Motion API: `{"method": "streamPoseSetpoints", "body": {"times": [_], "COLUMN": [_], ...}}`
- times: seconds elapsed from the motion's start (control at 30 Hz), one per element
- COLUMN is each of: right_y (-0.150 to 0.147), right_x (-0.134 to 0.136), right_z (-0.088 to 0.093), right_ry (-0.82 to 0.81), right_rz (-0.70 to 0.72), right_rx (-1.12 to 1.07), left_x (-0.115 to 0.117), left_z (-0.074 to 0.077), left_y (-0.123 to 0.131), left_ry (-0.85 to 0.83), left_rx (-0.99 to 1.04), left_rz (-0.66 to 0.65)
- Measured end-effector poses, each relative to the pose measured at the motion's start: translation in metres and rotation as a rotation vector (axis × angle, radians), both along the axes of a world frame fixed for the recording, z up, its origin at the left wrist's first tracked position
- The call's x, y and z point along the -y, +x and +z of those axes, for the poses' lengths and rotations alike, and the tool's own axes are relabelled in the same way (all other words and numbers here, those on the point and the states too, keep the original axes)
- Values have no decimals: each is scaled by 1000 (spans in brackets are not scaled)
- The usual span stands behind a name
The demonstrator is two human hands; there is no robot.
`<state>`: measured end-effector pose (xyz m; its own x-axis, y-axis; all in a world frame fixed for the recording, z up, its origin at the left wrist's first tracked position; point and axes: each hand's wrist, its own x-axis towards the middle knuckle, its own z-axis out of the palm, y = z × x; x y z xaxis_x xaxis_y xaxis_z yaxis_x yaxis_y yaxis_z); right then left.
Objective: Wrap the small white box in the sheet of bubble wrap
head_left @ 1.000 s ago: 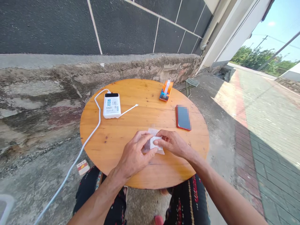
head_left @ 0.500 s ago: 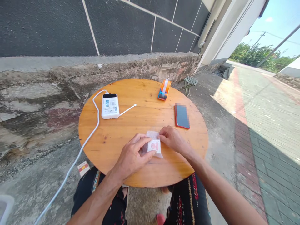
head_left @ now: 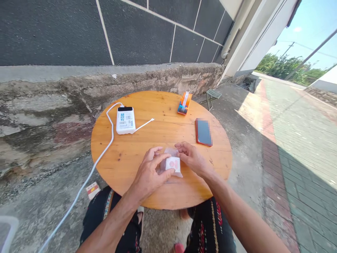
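A small white box (head_left: 172,164) with a round pinkish mark lies on thin translucent wrapping (head_left: 171,151) near the front of the round wooden table (head_left: 126,179). My left hand (head_left: 151,168) has its thumb and index finger on the box's near and far edges, holding it; the other fingers stretch forward. At the box's right side is my right hand (head_left: 192,157), its fingers loosely bent and apart. Its fingertips are at the far right edge of the wrapping, and whether they touch it is hard to see.
On the table's left stands a white power bank (head_left: 125,121) with a long white cable (head_left: 112,135) and a short lead. An orange and blue tape dispenser (head_left: 184,103) sits at the back, and a red-edged phone (head_left: 203,132) lies right. Beyond is a folding stool (head_left: 212,95).
My right hand's fingers have loosened and spread slightly at the wrapping's edge. The left hand's outer fingers have lifted a little, while the box stays in place. The view has shifted slightly.
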<state>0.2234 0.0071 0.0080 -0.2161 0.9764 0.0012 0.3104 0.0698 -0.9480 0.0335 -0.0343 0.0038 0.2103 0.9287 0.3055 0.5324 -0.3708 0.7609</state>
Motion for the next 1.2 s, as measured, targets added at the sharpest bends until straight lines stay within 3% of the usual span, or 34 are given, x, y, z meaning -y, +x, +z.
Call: {"method": "streamPoseSetpoints", "body": {"times": [0.2,0.5,0.87,1.2], "right_y": [0,1,11,-6], "right_x": [-9,5,13,3], "right_z": [-6,-9,-1,-3], "right_ry": [-54,-11,-60,-24], "right_rz": [-23,76,137,-81], "right_rx": [25,-359,-434,-428], "left_x": [1,1,3,2], "left_z": [0,5,8,6], "left_y": [2,0,3,3], "left_ry": [-33,-121,-174,-156], "left_rx": [34,38,198,199], "left_rz": [-19,-45,-169,-156]}}
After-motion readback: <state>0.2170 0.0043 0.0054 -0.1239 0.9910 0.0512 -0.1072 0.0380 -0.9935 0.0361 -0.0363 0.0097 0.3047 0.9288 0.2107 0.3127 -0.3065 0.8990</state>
